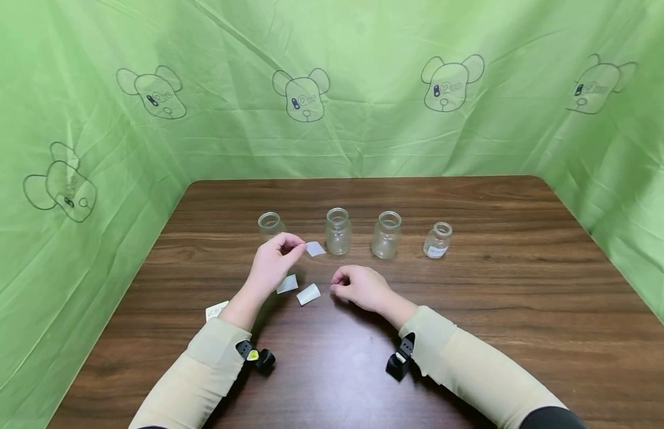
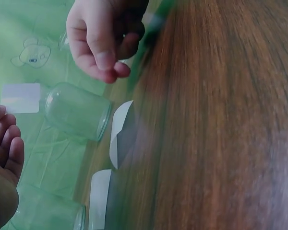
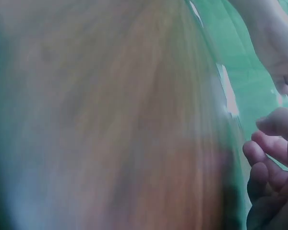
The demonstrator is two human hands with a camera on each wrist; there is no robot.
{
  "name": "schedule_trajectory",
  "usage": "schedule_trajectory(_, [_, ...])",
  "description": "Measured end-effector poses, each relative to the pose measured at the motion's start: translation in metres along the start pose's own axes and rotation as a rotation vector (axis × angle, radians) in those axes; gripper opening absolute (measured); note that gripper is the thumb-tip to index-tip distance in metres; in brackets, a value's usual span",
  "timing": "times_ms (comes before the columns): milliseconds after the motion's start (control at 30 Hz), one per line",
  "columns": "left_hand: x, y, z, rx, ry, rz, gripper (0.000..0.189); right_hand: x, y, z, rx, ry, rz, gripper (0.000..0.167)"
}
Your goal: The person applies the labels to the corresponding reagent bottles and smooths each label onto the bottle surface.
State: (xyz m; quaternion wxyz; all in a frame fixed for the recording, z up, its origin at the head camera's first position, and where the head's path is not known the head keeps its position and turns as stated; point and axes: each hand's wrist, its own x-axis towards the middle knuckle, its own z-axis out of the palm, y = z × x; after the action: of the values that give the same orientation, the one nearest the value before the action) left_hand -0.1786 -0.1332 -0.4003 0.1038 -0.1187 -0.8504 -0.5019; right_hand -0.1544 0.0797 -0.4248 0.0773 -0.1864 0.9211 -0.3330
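Observation:
My left hand pinches a small white label between thumb and forefinger, above the table in front of the glass jars. In the left wrist view the label is blank on the side that shows. My right hand hovers low over the wood with loosely curled fingers, and nothing shows between its fingertips. Between the hands, two white labels lie on the table, a flat one and a slightly curled one. A further label with writing is partly hidden by my left forearm.
A row of glass jars stands behind the hands: one jar partly behind my left hand, two more jars in the middle. A smaller jar at the right bears a written label. Green cloth surrounds the brown table.

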Motion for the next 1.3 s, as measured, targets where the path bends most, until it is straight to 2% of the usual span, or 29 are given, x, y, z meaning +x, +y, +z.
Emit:
schedule_trajectory(233, [0.001,0.008,0.014,-0.022,-0.046,0.042,0.006,-0.009,0.016,-0.019,0.178,0.084,0.029,0.008])
schedule_trajectory(433, [0.003,0.013,0.030,-0.059,-0.112,0.075,0.004,-0.012,0.022,-0.032,0.260,0.136,0.056,0.013])
schedule_trajectory(733, [0.005,0.018,0.046,-0.044,-0.169,0.115,0.005,-0.021,0.023,-0.047,0.475,0.116,0.059,0.022])
schedule_trajectory(1000, [0.006,0.022,0.055,-0.045,-0.230,0.130,0.004,-0.021,0.037,-0.051,0.616,0.092,0.122,0.027])
schedule_trajectory(1167, [0.006,0.023,0.059,-0.040,-0.266,0.198,0.005,-0.024,0.042,-0.055,0.761,0.069,0.172,0.033])
schedule_trajectory(1300, [0.007,0.025,0.061,-0.049,-0.294,0.258,0.006,-0.026,0.044,-0.058,0.828,0.096,0.197,0.032])
